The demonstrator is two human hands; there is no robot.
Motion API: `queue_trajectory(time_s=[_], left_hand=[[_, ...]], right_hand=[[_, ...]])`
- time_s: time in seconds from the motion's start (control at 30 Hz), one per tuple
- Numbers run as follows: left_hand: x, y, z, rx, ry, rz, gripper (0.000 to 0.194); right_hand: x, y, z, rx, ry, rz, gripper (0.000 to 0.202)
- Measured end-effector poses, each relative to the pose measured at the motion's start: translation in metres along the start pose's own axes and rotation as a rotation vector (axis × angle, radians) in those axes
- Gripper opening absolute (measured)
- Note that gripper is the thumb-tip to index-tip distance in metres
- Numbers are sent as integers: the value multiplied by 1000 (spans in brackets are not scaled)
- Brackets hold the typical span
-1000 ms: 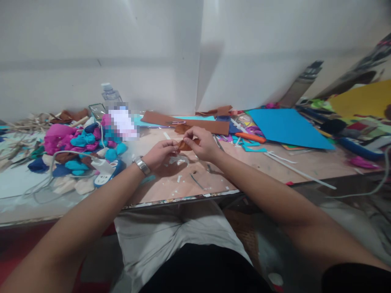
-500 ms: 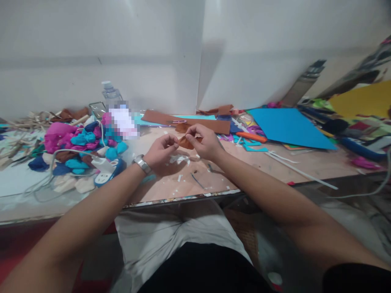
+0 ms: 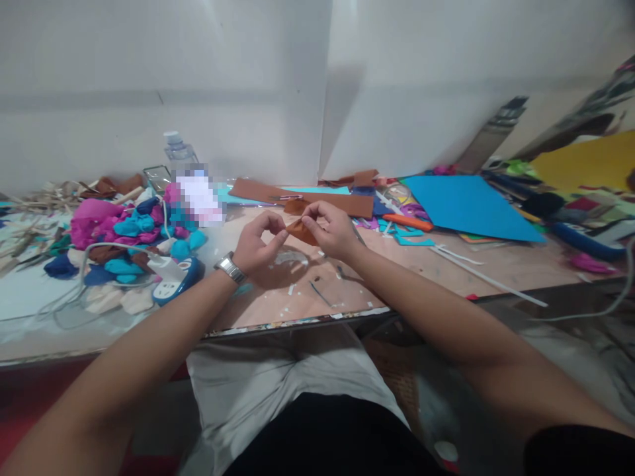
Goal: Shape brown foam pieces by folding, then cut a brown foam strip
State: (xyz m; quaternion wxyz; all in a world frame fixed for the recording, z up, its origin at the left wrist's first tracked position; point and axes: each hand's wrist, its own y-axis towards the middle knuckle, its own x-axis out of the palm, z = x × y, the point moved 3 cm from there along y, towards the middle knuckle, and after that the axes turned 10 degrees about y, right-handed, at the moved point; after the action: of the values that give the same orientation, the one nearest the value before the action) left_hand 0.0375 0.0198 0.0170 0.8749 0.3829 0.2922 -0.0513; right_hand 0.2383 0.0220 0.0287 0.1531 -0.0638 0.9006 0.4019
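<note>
A small folded piece of brown crinkled paper (image 3: 301, 233) is held up between my hands, over the middle of the worktable (image 3: 278, 301). Finger and thumb of my left hand (image 3: 256, 242) pinch its left corner. My right hand (image 3: 333, 230) grips the upper and right part, and its fingers hide some of the paper. Just behind them lies another brown scrap (image 3: 294, 207). Beyond that rests a long brown strip (image 3: 342, 204) with a slim pink-handled tool (image 3: 288, 198) on it. White bits (image 3: 292, 289) of scrap are scattered under my hands.
To the left are bunched pink and blue paper balls (image 3: 136, 228), a power strip (image 3: 171, 284) with a cable, a lit phone (image 3: 199, 197) and a bottle (image 3: 179, 149). On the right lie an orange-handled cutter (image 3: 409, 222), a blue sheet (image 3: 471, 205) and white strips (image 3: 496, 281).
My left hand has turned slightly and shifted a little left and down. The brown paper between my hands shows a wider, more pointed face. My right hand stays nearly in place.
</note>
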Motion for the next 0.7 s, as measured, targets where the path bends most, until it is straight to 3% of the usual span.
queue_trajectory(time_s=[0.13, 0.37, 0.53, 0.7], left_hand=[[-1, -1, 3, 36, 40, 4, 18], [6, -3, 3, -15, 169, -127, 18], [7, -3, -1, 20, 193, -184, 14], [5, -1, -3, 20, 195, -155, 18]], right_hand=[[0, 0, 0, -5, 11, 8, 28], [0, 0, 0, -13, -13, 1, 28], [-1, 0, 0, -14, -31, -16, 27], [0, 0, 2, -22, -52, -38, 24]])
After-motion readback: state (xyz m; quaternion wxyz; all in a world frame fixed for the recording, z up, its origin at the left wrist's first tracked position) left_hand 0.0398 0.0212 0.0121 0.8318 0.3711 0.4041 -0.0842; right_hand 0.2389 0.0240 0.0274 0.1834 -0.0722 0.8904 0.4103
